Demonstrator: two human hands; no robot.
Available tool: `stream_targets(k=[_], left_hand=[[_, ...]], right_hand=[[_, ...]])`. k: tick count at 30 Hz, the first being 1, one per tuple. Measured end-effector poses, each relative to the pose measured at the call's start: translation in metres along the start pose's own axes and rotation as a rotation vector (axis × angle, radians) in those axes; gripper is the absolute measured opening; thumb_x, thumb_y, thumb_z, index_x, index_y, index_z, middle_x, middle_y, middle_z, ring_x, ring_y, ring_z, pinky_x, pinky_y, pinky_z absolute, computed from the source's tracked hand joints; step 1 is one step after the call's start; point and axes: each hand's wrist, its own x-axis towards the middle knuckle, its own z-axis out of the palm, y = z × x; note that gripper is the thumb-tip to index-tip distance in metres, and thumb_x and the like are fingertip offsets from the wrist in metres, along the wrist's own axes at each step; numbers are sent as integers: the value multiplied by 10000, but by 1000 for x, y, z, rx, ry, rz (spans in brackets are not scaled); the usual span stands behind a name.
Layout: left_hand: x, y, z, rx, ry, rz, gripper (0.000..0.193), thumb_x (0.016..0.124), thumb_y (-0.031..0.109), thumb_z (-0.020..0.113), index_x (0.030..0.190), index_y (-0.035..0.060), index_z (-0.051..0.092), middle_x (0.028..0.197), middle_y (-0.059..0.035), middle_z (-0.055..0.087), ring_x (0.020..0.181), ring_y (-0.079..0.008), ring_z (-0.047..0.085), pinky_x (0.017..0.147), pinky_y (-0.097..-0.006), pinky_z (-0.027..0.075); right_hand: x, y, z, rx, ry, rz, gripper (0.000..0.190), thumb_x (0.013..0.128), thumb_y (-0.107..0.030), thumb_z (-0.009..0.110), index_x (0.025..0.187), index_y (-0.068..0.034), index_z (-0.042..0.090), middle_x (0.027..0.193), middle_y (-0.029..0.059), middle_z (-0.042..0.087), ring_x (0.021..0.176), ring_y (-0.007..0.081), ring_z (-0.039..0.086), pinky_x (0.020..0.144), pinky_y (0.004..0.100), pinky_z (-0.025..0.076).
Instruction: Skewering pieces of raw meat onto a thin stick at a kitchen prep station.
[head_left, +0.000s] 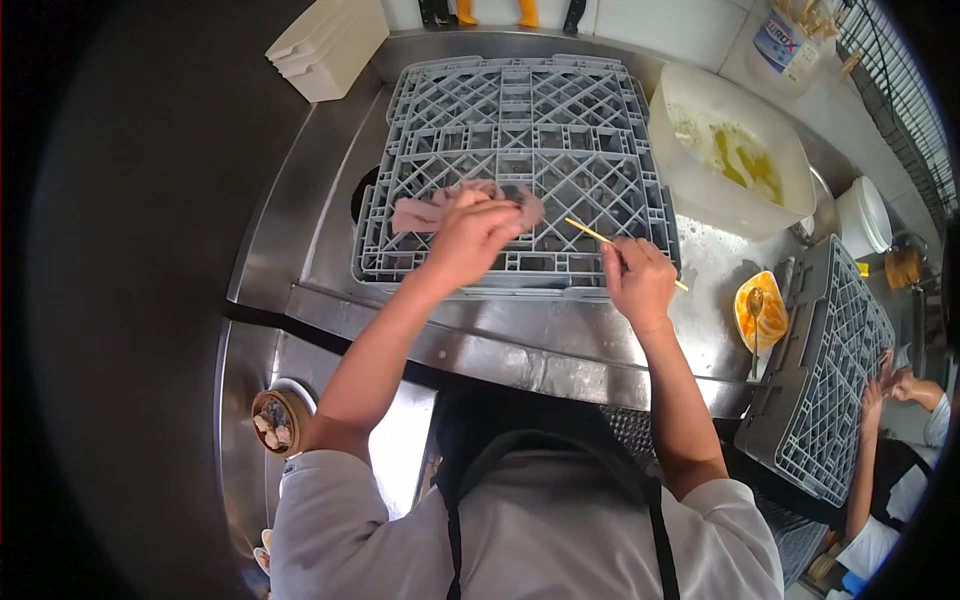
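Note:
A grey plastic dish rack (517, 142), its lattice face up, lies on the steel counter before me. My left hand (476, 232) is over the near left part of the lattice, fingers bent, at a crumpled pink cloth (420, 214); whether the fingers grip it is hidden. Part of the cloth reaches past the fingers to the right. My right hand (639, 277), at the rack's near right corner, is closed on a thin yellowish stick (589, 229), which points up and left over the lattice.
Right of the rack stand a translucent tub (731, 150) with yellow-green residue and a dish (760, 319) with a spoon. A co-worker's hands (892, 386) are at another grey rack (832, 360) on the right. White containers (330, 49) stand back left, a bamboo steamer (281, 424) lower left.

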Motion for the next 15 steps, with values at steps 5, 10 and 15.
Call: stream_targets(k=[5,10,15], left_hand=[[-2,13,16,109,-135,13,231,803,107,658,1021,32,672,1148,-90,623,957,-274,527,863,-354,433],[1,6,19,-25,-114,-170,182,823,79,638,1000,37,658,941,-122,602,863,-267,556,788,-329,457],[-1,-6,24,-696,200,-396,161,851,115,627,981,20,643,945,-135,584,826,-255,574,747,-321,470]], right_hand=[[0,3,0,12,11,19,154,767,-180,694,702,-76,601,614,63,552,546,255,561,503,351,449],[-1,3,0,12,19,33,179,780,-208,685,693,-81,595,618,61,555,545,251,561,507,352,452],[-5,4,-1,24,27,33,174,786,-214,681,699,-85,602,620,57,556,550,247,564,509,355,453]])
